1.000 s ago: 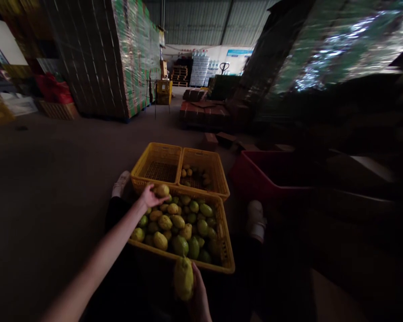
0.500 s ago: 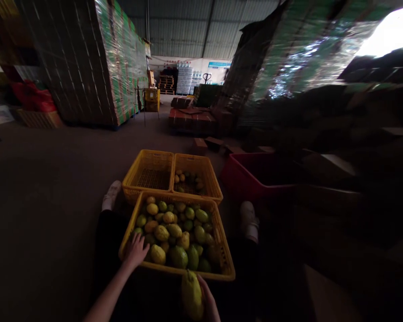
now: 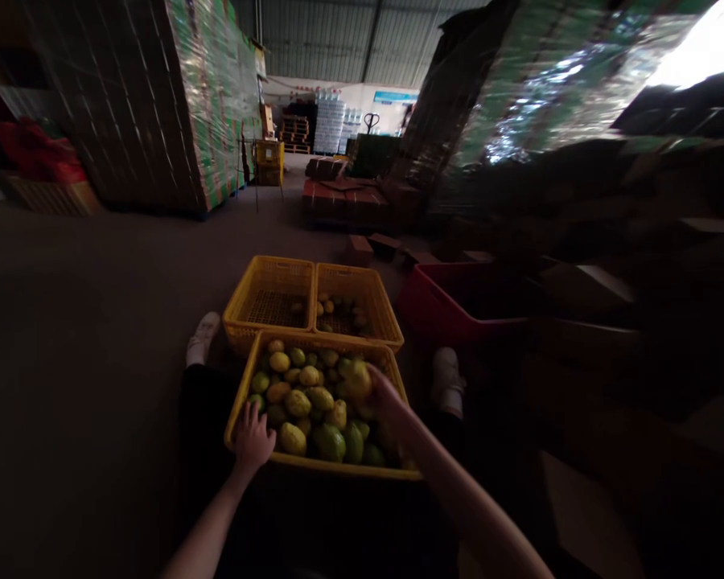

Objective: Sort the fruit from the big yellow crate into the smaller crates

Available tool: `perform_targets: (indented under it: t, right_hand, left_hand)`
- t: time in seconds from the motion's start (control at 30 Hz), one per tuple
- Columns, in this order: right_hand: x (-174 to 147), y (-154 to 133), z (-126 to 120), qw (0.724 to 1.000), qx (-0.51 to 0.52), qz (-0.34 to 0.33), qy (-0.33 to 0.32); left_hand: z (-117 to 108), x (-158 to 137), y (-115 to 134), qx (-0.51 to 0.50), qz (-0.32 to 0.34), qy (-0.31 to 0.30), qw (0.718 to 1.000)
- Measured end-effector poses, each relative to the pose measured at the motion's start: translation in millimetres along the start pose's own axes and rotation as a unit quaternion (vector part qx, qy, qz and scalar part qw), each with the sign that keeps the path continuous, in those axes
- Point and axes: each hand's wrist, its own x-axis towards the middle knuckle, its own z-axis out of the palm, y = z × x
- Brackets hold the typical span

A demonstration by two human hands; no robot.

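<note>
While R hand (image 3: 382,391) grips a yellowish fruit (image 3: 356,379) over the fruit-filled yellow crate (image 3: 338,466), L hand (image 3: 254,440) sits palm-down at its near-left side, can't tell if it's holding smth tbh.

Fruit (image 3: 320,398) is yellow to green. Front crate (image 3: 338,466) is yellow; rear left crate (image 3: 277,277), yellow with latticed base; tub (image 3: 435,304), red.

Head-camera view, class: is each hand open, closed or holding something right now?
Left hand: open, nothing visibly held, at the near-left corner of the nearest yellow plastic crate.
Right hand: closed on a rounded yellow-green fruit, slightly blurred.
</note>
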Motion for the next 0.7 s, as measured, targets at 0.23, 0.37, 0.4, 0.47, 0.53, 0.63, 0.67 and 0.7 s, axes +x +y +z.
perform_targets:
  t: [0.23, 0.37, 0.4, 0.47, 0.53, 0.63, 0.67, 0.7]
  right_hand:
    - [71, -14, -13, 0.969, -0.204, -0.075, 0.116]
    - [31, 66, -41, 0.928, -0.351, -0.047, 0.118]
    - [22, 83, -47, 0.916, -0.381, -0.037, 0.119]
    - [12, 109, -56, 0.893, -0.432, -0.016, 0.122]
    - [14, 123, -58, 0.871, -0.473, 0.007, 0.129]
    - [27, 133, -52, 0.840, -0.519, 0.044, 0.149]
    - [31, 135, -49, 0.832, -0.529, 0.053, 0.158]
    - [34, 137, -46, 0.827, -0.534, 0.060, 0.167]
  left_hand:
    - [-4, 1, -3, -0.007, -0.005, -0.003, 1.000]
    - [-4, 0, -4, -0.001, 0.001, 0.015, 1.000]
    - [-5, -1, -4, 0.001, 0.001, 0.012, 1.000]
    - [-7, -1, -3, 0.010, -0.003, -0.001, 1.000]
    - [-11, 0, -2, 0.021, -0.006, -0.015, 1.000]
    - [-15, -1, -1, 0.035, -0.005, -0.022, 0.999]
    - [-16, -1, 0, 0.038, -0.005, -0.021, 0.999]
    - [-17, -1, 0, 0.040, -0.005, -0.020, 0.999]
